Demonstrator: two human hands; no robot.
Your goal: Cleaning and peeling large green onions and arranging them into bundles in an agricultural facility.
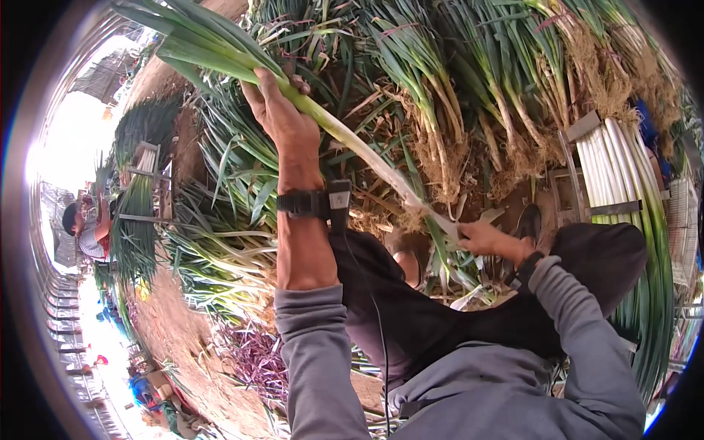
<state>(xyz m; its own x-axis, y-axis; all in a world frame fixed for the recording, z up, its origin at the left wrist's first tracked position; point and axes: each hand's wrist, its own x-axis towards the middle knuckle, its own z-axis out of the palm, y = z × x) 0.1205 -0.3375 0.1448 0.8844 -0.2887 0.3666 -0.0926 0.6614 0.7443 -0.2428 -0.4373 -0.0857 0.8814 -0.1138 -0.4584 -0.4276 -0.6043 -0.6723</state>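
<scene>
- Right across the top and middle, a great spread of untrimmed leeks (pixel 433 81), green leaves up top, tangled brown roots lower down, all over the ground.
- Over on the right now, a metal rack (pixel 616 208), well filled: trimmed leeks (pixel 616 161) packed side by side, white shafts uppermost, green leaves trailing down past the dark crossbar.
- Away on the left, farther off, a second metal rack (pixel 147 218), loaded too, with long green leaves (pixel 136 246) hanging in a thick curtain.
- At the far right edge, a pale slatted crate (pixel 683 231); impossible to tell the contents.
- Low on the left, a heap of purple strands (pixel 253 359).
- And centre stage, one long leek (pixel 352 139), aslant in mid-air, leaves up-left, root end down-right.
- Left hand (pixel 282 121), wrapped round that leek just below the leaves.
- Right hand (pixel 488 240), closed on a pale strip (pixel 442 220) by the root end; blade or peeled leaf, hard to tell.
</scene>
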